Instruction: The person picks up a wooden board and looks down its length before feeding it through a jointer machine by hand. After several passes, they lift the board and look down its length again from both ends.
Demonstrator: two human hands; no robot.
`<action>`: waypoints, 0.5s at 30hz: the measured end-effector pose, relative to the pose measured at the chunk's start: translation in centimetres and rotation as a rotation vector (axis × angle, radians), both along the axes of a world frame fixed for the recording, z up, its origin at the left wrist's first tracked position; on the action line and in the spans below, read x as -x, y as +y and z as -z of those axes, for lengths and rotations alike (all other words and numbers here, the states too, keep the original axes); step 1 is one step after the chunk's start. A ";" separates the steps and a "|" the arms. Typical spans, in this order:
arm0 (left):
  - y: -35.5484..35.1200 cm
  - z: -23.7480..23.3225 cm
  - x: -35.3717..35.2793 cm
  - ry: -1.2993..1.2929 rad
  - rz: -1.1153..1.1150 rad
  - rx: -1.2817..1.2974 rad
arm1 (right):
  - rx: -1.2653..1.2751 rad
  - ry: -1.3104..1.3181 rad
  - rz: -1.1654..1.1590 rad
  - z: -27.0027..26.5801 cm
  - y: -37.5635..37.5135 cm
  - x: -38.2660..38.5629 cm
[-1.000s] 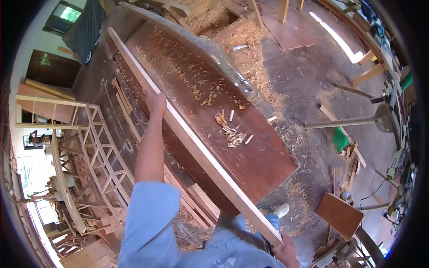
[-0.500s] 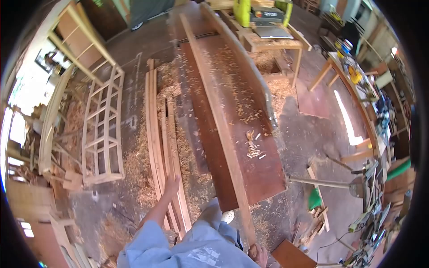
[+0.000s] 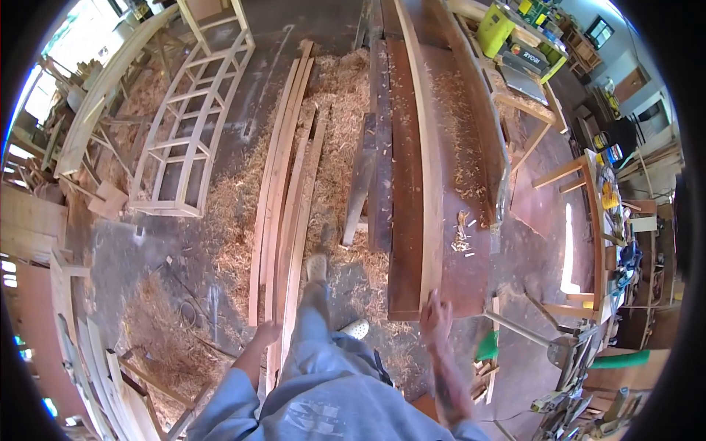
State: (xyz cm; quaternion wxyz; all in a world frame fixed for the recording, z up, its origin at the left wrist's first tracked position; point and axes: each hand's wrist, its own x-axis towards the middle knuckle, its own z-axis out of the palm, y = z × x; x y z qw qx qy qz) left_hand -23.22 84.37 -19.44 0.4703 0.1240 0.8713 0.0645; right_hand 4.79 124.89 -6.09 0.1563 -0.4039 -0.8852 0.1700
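My right hand [image 3: 436, 317] is at the near end of a long wooden plank [image 3: 432, 184], its fingers closed around that end. The plank lies lengthwise on a long reddish-brown board [image 3: 406, 250] scattered with shavings. My left hand [image 3: 269, 334] hangs low at my side, over or beside several long wooden strips [image 3: 283, 169]; its fingers are too small and blurred to make out. The strips lie on the floor among wood shavings [image 3: 334, 95].
A green-framed planer [image 3: 523, 55] stands on a wooden stand at the upper right. Left lies a slatted wooden frame [image 3: 176, 158]. A cluttered workbench [image 3: 599, 220] lines the right side, and a long-handled tool [image 3: 522, 329] lies below it. A dark beam [image 3: 379, 162] borders the reddish-brown board.
The plank and my right hand have moved forward, so its near end now rests over the board. My left hand has drawn back, a foot has stepped forward, and the view has turned.
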 end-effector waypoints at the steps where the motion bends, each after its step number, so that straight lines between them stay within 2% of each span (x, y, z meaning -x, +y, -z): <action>1: 1.5 -0.4 0.7 -0.018 -0.033 -0.052 | -0.044 0.027 0.010 0.3 1.8 1.9; 2: 3.2 -1.7 1.4 -0.039 -0.066 -0.106 | -0.089 0.051 0.021 0.0 3.7 4.3; 4: 4.9 -2.3 3.2 -0.082 -0.098 -0.188 | -0.019 -0.004 0.072 -0.6 7.6 8.5; 8: 4.3 1.2 6.5 -0.096 -0.193 -0.297 | -0.003 -0.058 0.090 -0.1 16.8 17.2; 10: 2.6 2.9 8.7 -0.069 -0.239 -0.169 | 0.023 -0.106 0.097 -0.1 20.4 21.0; 12: 0.4 2.6 11.1 -0.036 -0.232 -0.111 | 0.003 -0.145 0.131 -0.8 23.8 24.9; 15: -3.2 4.2 15.8 0.071 -0.206 -0.046 | 0.001 -0.086 0.115 1.2 29.8 28.8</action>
